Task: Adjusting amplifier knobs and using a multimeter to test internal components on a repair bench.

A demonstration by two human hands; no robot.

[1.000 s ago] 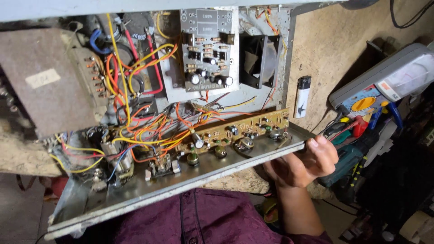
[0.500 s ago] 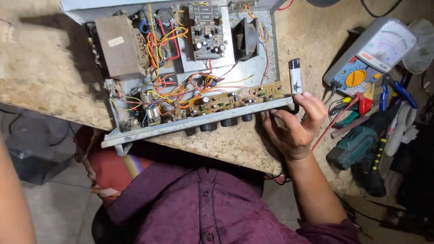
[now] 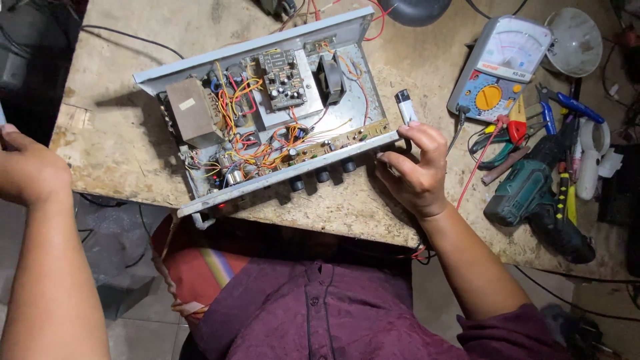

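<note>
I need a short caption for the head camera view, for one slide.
Right hand grips the front corner of an open grey metal amplifier chassis on a worn wooden bench; left hand is off the bench.

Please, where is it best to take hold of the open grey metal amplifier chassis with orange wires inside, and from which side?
Probably the bare front panel edge of the open grey metal amplifier chassis, from its two ends: the right hand already grips the right end. The inside is crowded with wires and boards.
</note>
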